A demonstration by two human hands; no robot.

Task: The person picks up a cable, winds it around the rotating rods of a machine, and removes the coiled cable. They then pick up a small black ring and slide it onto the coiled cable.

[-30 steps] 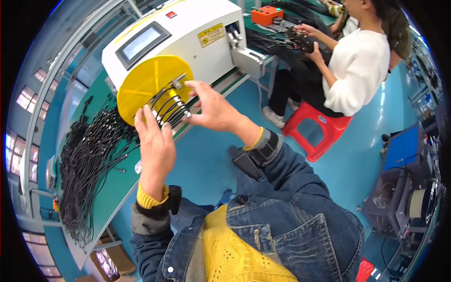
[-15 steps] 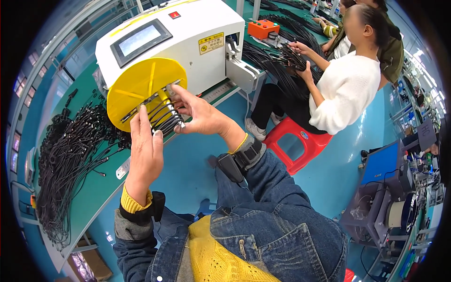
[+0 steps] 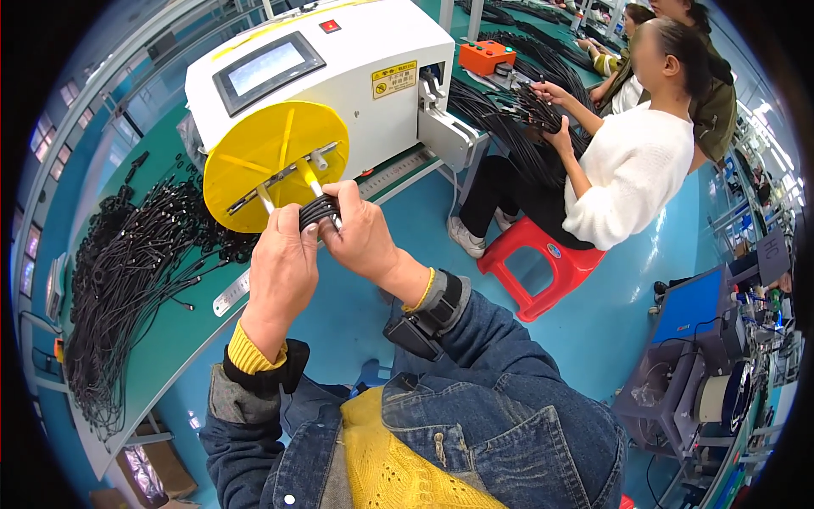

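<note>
A bunched coil of black cable [image 3: 320, 210] sits at the ends of the metal winding pins, in front of the yellow disc [image 3: 246, 161]. My left hand [image 3: 287, 254] grips the coil's left side, thumb and fingers pressed together. On its right side my right hand [image 3: 363, 233] is closed round it as well, the two thumbs close together. The disc belongs to a white winding machine [image 3: 365, 110] with a tilted screen [image 3: 268, 68]. A slotted metal bar [image 3: 275, 180] runs across the disc's face and carries the pins.
A heap of black cables [image 3: 140, 271] covers the green table's left part, beside a steel ruler [image 3: 231, 293]. To the right, a co-worker in a white sweater [image 3: 632, 165] handles black cables, seated on a red stool [image 3: 551, 265]. An orange control box [image 3: 486, 57] stands beyond the machine.
Both hands have closed in on the coil and drawn it toward the pins' outer ends. Its loops, spread along the pins before, are now bunched tight. The view has shifted slightly.
</note>
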